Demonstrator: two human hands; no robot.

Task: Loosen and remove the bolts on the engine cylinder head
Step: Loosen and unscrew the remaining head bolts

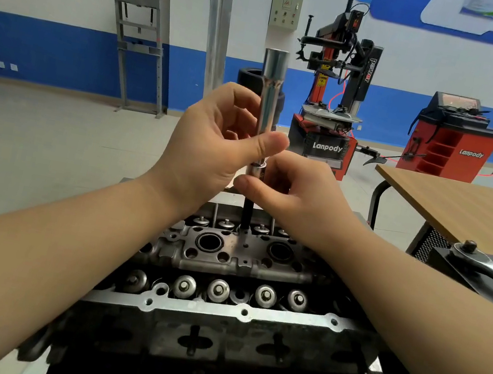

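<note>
Bolt (247,216), long and dark, standing upright, lower end in the cylinder head (235,260), seemingly already loosened. Left hand (213,144) curled round the extension bar (270,92); right hand (290,191) pinching the socket (257,169) on the bolt's top. Ratchet (488,265) lying aside. Other bolts: cannot tell.

Beyond the hands, "Lanpody" reads in white on the black front panel of the tyre changer (328,147), "power" runs vertically down its upright column (370,70), and "Lanpody" appears again on the red wheel balancer (450,147) farther off to the right of the hands.
</note>
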